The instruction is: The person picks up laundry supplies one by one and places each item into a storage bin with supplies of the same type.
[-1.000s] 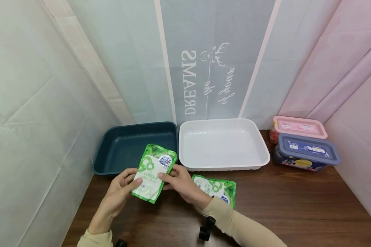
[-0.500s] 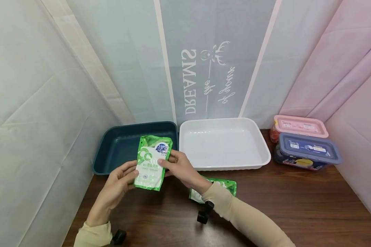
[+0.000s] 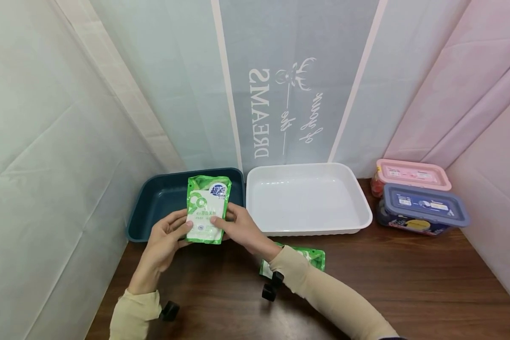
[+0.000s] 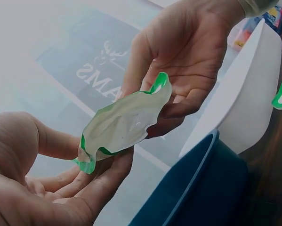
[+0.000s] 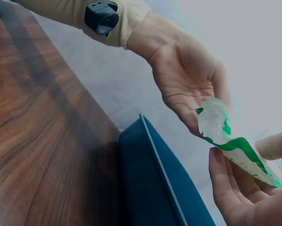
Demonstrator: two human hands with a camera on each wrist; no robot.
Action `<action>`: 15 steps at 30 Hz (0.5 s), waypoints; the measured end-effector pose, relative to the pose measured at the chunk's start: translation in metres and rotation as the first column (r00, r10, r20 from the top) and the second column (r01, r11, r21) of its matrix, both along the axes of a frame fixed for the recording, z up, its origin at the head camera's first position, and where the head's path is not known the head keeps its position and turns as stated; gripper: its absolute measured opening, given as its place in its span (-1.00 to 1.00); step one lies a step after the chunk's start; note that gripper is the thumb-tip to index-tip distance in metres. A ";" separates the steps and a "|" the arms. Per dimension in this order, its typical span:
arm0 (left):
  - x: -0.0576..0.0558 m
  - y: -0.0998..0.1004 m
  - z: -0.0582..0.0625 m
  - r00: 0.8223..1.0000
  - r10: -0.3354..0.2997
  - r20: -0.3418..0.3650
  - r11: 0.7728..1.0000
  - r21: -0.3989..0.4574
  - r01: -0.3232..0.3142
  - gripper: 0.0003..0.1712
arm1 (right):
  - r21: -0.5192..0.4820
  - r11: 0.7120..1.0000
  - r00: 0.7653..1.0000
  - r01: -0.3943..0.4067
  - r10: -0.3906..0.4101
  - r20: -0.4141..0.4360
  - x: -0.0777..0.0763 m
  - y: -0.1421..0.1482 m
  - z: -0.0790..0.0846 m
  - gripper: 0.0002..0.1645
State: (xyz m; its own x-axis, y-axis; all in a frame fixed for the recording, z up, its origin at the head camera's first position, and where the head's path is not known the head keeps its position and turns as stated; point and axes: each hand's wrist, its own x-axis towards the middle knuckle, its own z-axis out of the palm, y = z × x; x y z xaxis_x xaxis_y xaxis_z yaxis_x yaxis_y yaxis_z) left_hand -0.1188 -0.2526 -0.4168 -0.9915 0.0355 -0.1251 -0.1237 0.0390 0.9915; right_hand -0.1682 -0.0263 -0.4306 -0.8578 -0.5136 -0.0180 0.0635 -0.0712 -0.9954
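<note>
A green and white detergent pouch (image 3: 206, 208) is held upright, its printed front toward the head camera. My left hand (image 3: 165, 238) pinches its lower left edge, thumb in front and fingers behind. On the other edge my right hand (image 3: 242, 226) pinches it the same way. In the head view the pouch overlaps the dark teal tray (image 3: 153, 203). Seen from the left wrist, the pouch (image 4: 126, 122) shows its bottom end, bulging between the two hands. A second green and white pouch (image 3: 314, 257) lies on the table, partly hidden under my right forearm.
A white tray (image 3: 306, 200) stands right of the teal one, both against the curtain (image 3: 297, 38). At the right are a pink-lidded box (image 3: 412, 174) and a blue-lidded box (image 3: 425, 208) on the brown wooden table (image 3: 408, 283).
Both hands have moved up and away from the body with the pouch, which has turned from tilted to nearly upright. My right forearm now covers more of the second pouch.
</note>
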 end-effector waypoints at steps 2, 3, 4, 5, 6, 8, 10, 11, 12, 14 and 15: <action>-0.004 0.000 0.001 1.000 0.011 -0.008 1.000 -0.008 -0.011 -0.36 | 0.014 1.000 1.000 0.019 -0.019 -0.018 -0.002 -0.002 0.001 -0.45; -0.005 0.001 0.001 1.000 0.022 -0.012 1.000 -0.010 -0.022 -0.38 | 0.025 0.999 0.999 0.031 -0.030 -0.030 -0.004 -0.002 0.001 -0.47; -0.007 0.001 0.002 0.999 0.028 -0.018 1.000 -0.014 -0.028 -0.38 | 0.036 0.998 0.998 0.044 -0.043 -0.037 -0.006 -0.003 0.001 -0.49; -0.009 0.002 0.002 0.999 0.035 -0.025 0.999 -0.022 -0.035 -0.39 | 0.046 0.997 0.997 0.060 -0.058 -0.049 -0.007 -0.004 0.001 -0.52; -0.011 0.002 0.002 0.999 0.036 -0.031 0.999 -0.032 -0.037 -0.38 | 0.053 0.996 0.995 0.077 -0.074 -0.060 -0.009 -0.004 0.001 -0.54; -0.015 0.003 0.002 0.998 0.045 -0.040 0.998 -0.049 -0.047 -0.39 | 0.064 0.992 0.992 0.104 -0.100 -0.074 -0.012 -0.005 0.001 -0.59; -0.018 0.003 0.001 0.998 0.053 -0.045 0.996 -0.066 -0.056 -0.41 | 0.067 0.990 0.989 0.126 -0.120 -0.083 -0.017 -0.007 -0.001 -0.63; -0.020 0.004 0.001 0.998 0.053 -0.045 0.995 -0.078 -0.056 -0.40 | 0.072 0.988 0.988 0.135 -0.128 -0.088 -0.018 -0.007 -0.002 -0.64; -0.022 0.004 0.000 0.998 0.054 -0.043 0.995 -0.085 -0.058 -0.40 | 0.075 0.987 0.987 0.140 -0.133 -0.091 -0.020 -0.008 -0.002 -0.65; -0.026 0.004 0.000 0.997 0.062 -0.042 0.992 -0.104 -0.066 -0.41 | 0.088 0.985 0.985 0.147 -0.139 -0.099 -0.024 -0.010 -0.003 -0.67; -0.028 0.003 0.000 0.997 0.064 -0.040 0.991 -0.115 -0.068 -0.40 | 0.095 0.984 0.985 0.150 -0.140 -0.103 -0.026 -0.011 -0.004 -0.67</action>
